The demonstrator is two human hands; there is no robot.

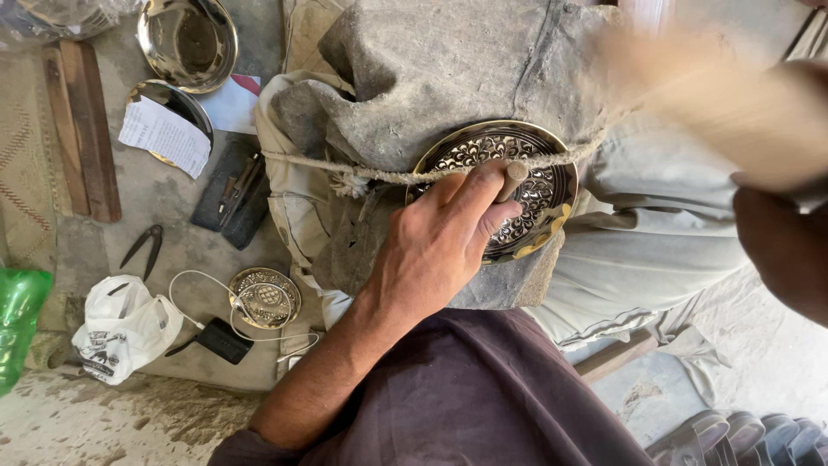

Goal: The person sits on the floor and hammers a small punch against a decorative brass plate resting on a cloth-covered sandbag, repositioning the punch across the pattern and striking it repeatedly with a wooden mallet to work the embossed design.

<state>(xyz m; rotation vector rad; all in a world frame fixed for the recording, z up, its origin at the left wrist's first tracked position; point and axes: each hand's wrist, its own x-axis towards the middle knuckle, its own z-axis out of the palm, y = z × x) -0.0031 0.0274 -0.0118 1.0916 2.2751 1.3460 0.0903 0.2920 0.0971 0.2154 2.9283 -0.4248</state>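
On the grey stone block (448,60), wrapped below in pale cloth (297,185), lies a round brass plate (548,194) with a dark, finely cut floral pattern and a bright golden rim. A rough rope (379,174) runs across the block and over the upper part of the plate, binding it against the stone, with a knot at the left edge of the block.

The left hand (435,246) rests on the lower left part of the plate, its heel on the stone and its fingers closed around a short chisel-like tool (511,179), whose blunt wooden-coloured end sticks up between thumb and forefinger. The tool stands on the patterned face near the plate's middle, just under the rope, so the plate sits directly beneath and to the right of the grip, partly hidden by the knuckles.

The right hand (780,250) shows at the right edge, dark and in shadow, well apart from the plate; above it a pale object (716,99) is smeared by motion blur. Whether the hand grips it cannot be made out.

Left of the block, on the dusty floor, lie a small engraved brass dish (264,298), a black charger (224,340) with white cable, black pliers (144,248), a white cap (121,332) and a dark tool pouch (233,194). Further up stand a shiny brass bowl (188,41) and a second one (177,103) holding a slip of paper (164,136). Two wooden strips (82,129) lie beside them, and a green plastic bottle (19,319) shows at the far left edge.
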